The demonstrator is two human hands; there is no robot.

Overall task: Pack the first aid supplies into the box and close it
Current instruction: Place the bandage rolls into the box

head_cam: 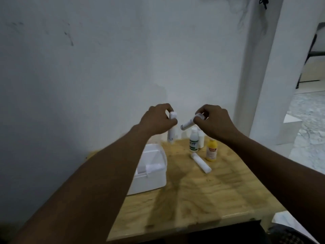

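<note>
A plywood table (202,187) stands against a bare white wall, and we work over its far edge. Our left hand (156,120) has its fingers curled around a white tube (172,127), held upright; our right hand (214,120) pinches a second tube (188,124) by its upper end, tilted down-left, probably so we can carry both across together. The white box (149,171) sits by the table's left edge; whether it is open we cannot tell. Near the far edge wait a clear bottle (194,140), a yellow bottle (211,149) and a lying tube (201,162).
</note>
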